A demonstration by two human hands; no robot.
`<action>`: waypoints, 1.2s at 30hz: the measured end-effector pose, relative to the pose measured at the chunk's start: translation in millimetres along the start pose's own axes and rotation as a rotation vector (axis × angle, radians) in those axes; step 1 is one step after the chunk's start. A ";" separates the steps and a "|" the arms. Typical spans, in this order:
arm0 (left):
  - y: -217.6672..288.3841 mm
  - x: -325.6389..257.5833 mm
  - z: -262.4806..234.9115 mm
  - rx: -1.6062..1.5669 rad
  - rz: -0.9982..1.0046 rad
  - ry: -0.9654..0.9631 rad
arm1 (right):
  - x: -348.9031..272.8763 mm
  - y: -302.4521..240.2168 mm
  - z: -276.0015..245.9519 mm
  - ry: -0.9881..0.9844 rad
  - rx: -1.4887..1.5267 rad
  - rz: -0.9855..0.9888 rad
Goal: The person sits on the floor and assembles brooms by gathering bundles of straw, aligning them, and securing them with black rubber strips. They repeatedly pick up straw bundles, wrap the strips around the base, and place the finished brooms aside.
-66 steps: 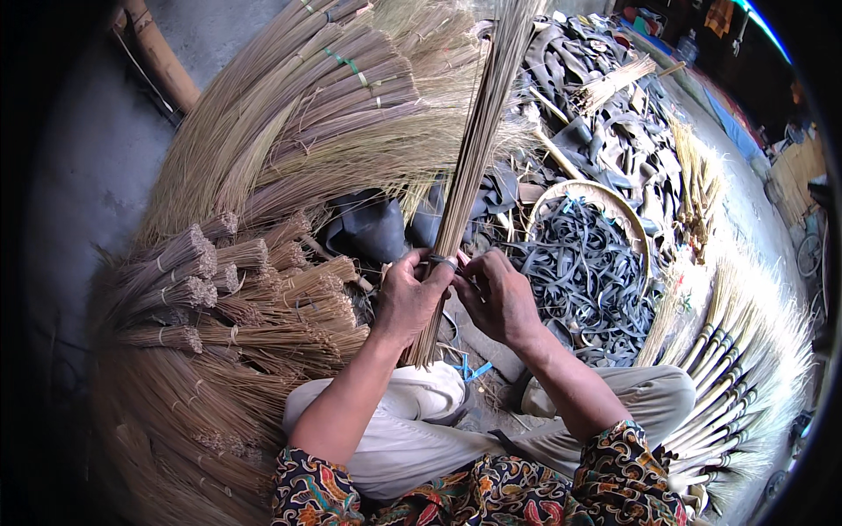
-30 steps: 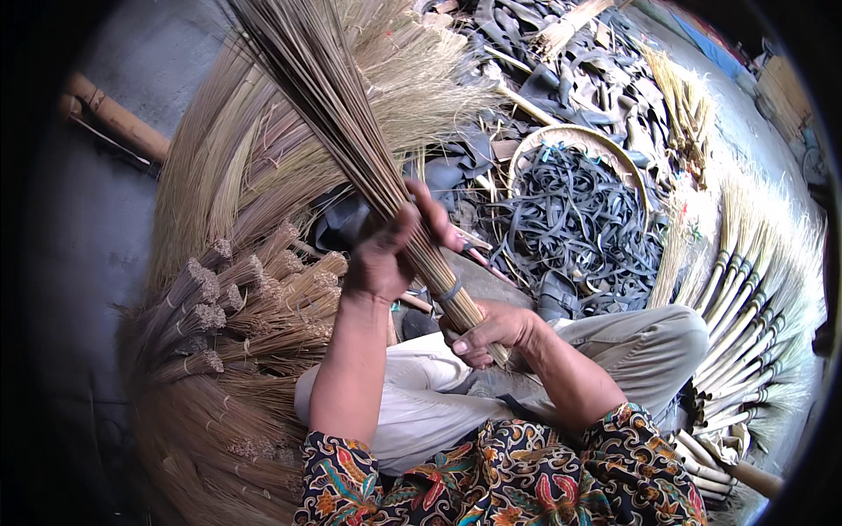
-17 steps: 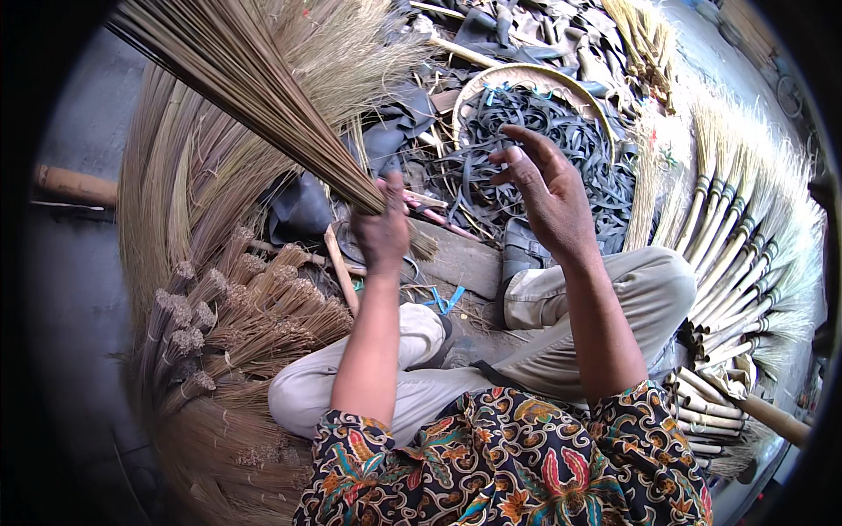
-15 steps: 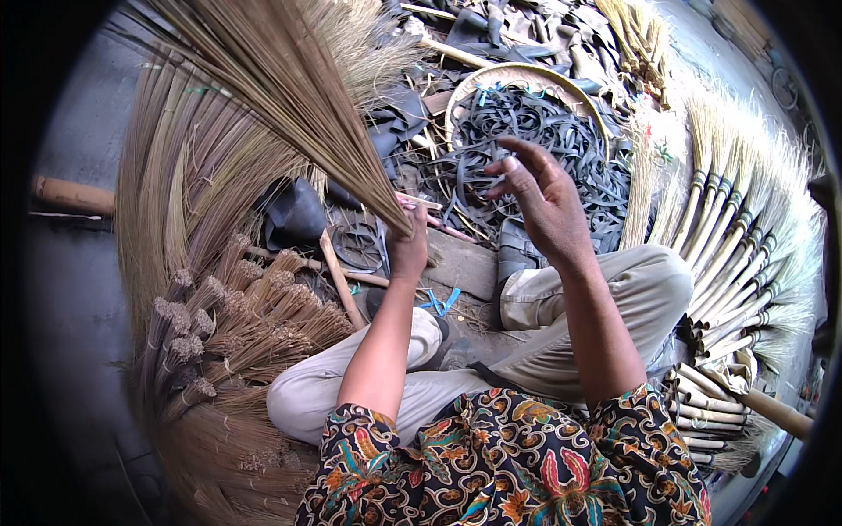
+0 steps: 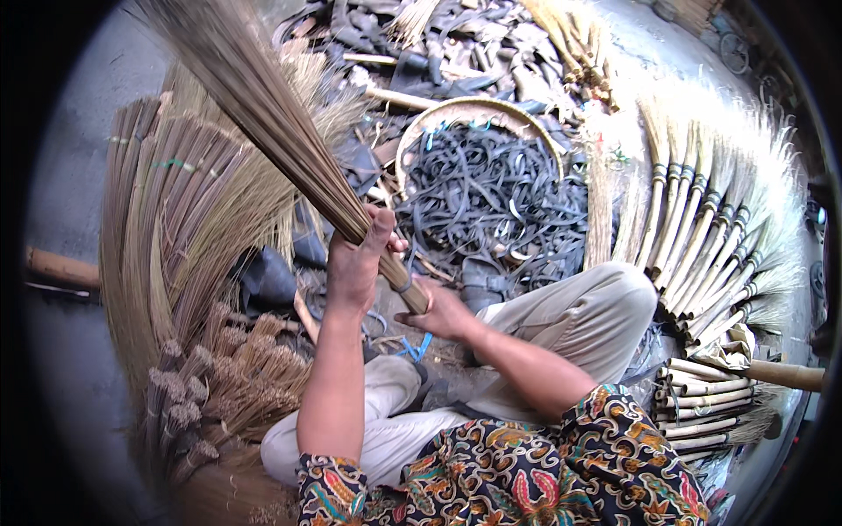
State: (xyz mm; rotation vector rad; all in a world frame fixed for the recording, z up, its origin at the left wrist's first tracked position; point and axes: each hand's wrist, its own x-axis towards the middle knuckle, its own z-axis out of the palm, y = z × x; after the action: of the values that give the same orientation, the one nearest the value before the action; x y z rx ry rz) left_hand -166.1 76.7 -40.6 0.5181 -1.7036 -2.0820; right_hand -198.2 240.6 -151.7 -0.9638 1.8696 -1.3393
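Observation:
A long bundle of broom straw (image 5: pixel 276 136) slants from the upper left down to the middle, its loose tips fanning out at the far end. My left hand (image 5: pixel 351 267) is closed around its lower part, thumb on top and fingertips curling round the far side. Right below, my right hand (image 5: pixel 445 313) grips the butt end, with the thumb laid across it; its other fingers are mostly hidden behind the bundle. Between the two hands a dark band seems to circle the straw. Past my hands sits a round woven tray (image 5: pixel 478 107) heaped with dark rubber strips (image 5: pixel 491 197).
Tied straw bundles (image 5: pixel 140 237) lie at the left, above shorter bundles (image 5: pixel 246 373) with blunt ends. At the right, finished hand brooms (image 5: pixel 702 232) fan out over stacked cane handles (image 5: pixel 702 408). Black rubber scraps (image 5: pixel 509 44) cover the far floor. A blue strip (image 5: pixel 421 346) lies by my legs.
My right hand, open in the air before, has come down leftward and closed on the bundle's butt end. The left hand now grips the bundle higher up. The whole view has shifted slightly.

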 end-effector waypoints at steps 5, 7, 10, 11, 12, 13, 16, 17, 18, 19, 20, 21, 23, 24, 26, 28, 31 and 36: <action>55.9 -3.3 12.1 0.294 0.192 -0.009 | 11.5 -34.7 -13.8 0.386 0.330 0.063; 63.5 -14.1 -6.9 0.270 -0.013 -0.045 | 31.9 -61.3 -85.8 0.427 0.395 0.071; 61.3 -30.2 -43.0 0.404 -0.082 -0.109 | 95.3 -124.3 -248.5 0.804 0.348 -0.131; 60.4 -35.0 -56.2 0.463 -0.122 -0.094 | 106.0 -146.8 -303.6 1.076 0.156 -0.252; 60.3 -40.4 -69.5 0.442 -0.154 -0.082 | 111.1 -166.2 -351.3 1.234 0.086 -0.156; 60.6 -46.3 -83.4 0.418 -0.194 -0.069 | 100.8 -174.9 -389.8 1.273 -0.054 -0.123; 52.8 -59.7 -123.8 0.483 -0.283 0.043 | 32.2 -150.5 -440.2 1.152 -0.129 -0.269; 46.6 -62.6 -135.3 0.512 -0.283 0.088 | 11.5 -131.4 -441.5 1.178 -0.217 -0.416; 38.5 -65.2 -146.0 0.492 -0.359 0.145 | -23.1 -104.7 -438.4 0.961 -0.262 -0.322; 31.1 -69.3 -156.8 0.480 -0.402 0.202 | -54.4 -67.6 -421.6 0.926 -0.207 -0.247; 22.5 -73.3 -166.6 0.493 -0.425 0.208 | -83.0 -31.3 -404.8 0.908 -0.107 -0.069; 13.8 -77.0 -175.3 0.489 -0.480 0.208 | -110.0 6.3 -385.0 0.906 -0.068 0.103; -4.6 -82.8 -188.8 0.500 -0.552 0.217 | -161.4 77.6 -341.3 0.968 -0.102 0.553; -11.5 -84.8 -194.0 0.538 -0.595 0.221 | -182.4 110.8 -318.2 0.952 -0.161 0.743; -24.4 -89.9 -201.2 0.547 -0.670 0.210 | -223.5 166.4 -268.0 0.920 -0.253 0.888; -34.2 -91.4 -204.0 0.594 -0.730 0.209 | -248.9 210.2 -224.5 0.900 -0.304 1.019; -43.9 -91.8 -204.1 0.655 -0.767 0.147 | -263.0 253.4 -191.8 0.892 -0.437 1.065; -54.2 -93.8 -203.6 0.837 -0.777 0.084 | -254.2 274.7 -186.6 0.897 -0.567 1.038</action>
State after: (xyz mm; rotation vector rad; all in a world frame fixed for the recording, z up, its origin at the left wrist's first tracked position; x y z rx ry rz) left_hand 15.6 -34.4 -129.2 1.7077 -2.5550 -1.5750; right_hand -271.9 605.4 -342.4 0.5705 2.8490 -0.5679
